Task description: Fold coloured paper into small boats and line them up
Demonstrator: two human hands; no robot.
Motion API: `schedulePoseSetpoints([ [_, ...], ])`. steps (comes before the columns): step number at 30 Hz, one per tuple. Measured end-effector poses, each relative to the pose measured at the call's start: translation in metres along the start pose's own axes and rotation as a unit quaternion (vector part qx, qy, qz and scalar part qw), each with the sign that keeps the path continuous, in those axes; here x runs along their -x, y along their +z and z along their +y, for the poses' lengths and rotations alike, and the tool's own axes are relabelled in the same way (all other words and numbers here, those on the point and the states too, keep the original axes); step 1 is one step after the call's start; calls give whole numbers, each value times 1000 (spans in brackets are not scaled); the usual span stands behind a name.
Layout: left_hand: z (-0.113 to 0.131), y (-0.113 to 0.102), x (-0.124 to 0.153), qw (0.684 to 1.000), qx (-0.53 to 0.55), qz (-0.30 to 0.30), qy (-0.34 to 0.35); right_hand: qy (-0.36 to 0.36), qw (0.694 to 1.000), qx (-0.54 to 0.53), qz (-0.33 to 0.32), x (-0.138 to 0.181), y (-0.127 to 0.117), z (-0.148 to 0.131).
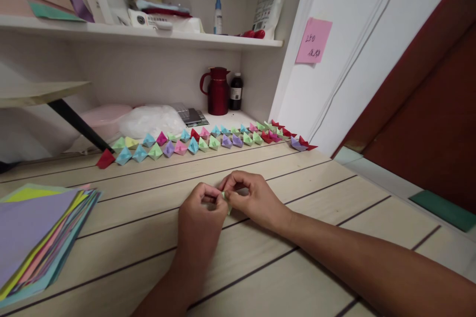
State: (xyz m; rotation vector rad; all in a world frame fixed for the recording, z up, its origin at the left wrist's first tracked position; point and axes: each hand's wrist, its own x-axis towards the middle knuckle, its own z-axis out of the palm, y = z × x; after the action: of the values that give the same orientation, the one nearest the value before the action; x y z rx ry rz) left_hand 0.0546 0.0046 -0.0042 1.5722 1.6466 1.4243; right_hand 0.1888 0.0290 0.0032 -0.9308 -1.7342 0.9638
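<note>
Between my fingertips is a small piece of light green folded paper (229, 209), mostly hidden behind them. My left hand (204, 213) pinches it from the left, thumb and index finger pressed together. From the other side my right hand (255, 198) grips it with thumb and fingers closed. Both hands are low over the middle of the striped wooden table (316, 183). Beyond them, rows of small folded paper boats (193, 145) in red, blue, green, pink and purple line the table's back edge.
A stack of coloured paper sheets (37, 233) lies at the left. Behind the boats stand a red thermos jug (218, 91) and a dark bottle (236, 91), under a loaded white shelf (223, 41). A pink note (314, 40) is stuck on the right wall.
</note>
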Motion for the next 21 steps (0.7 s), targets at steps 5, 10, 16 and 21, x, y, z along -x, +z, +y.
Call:
schedulePoseSetpoints([
  [5, 1, -1, 1, 1000, 6, -12, -25, -13, 1000, -4, 8, 0, 0, -1],
  [10, 3, -2, 3, 999, 13, -14, -44, 31, 998, -49, 7, 0, 2, 0],
  [16, -2, -9, -5, 995, 28, 29, -88, 79, 990, -102, 59, -10, -6, 8],
  [21, -7, -13, -12, 996, -3, 49, -72, -13, 997, 28, 69, -11, -14, 8],
])
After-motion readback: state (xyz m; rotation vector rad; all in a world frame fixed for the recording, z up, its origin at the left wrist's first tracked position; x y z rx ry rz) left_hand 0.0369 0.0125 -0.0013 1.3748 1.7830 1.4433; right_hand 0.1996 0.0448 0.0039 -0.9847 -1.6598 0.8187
